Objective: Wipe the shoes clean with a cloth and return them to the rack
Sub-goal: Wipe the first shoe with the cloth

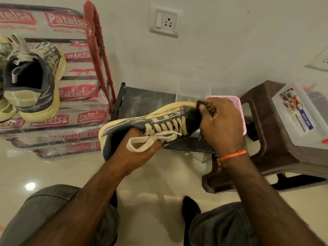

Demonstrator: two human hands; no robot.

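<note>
Wall socket [166, 20]: far, centre.
Brown stool [262, 132]: right, carrying a clear plastic box [300, 116].
Wrapped folding tables [71, 110]: left, stacked on the floor.

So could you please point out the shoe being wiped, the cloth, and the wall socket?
shoe [159, 124]: head view, on the laced upper.
cloth [208, 107]: head view, on the dark fold at the toe.
wall socket [166, 20]: head view, on its faceplate.

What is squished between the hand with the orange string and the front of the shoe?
A dark cloth, bunched under the right hand, pressed against the toe of the shoe. The left hand grips the shoe's heel end. The head view shows it.
</note>
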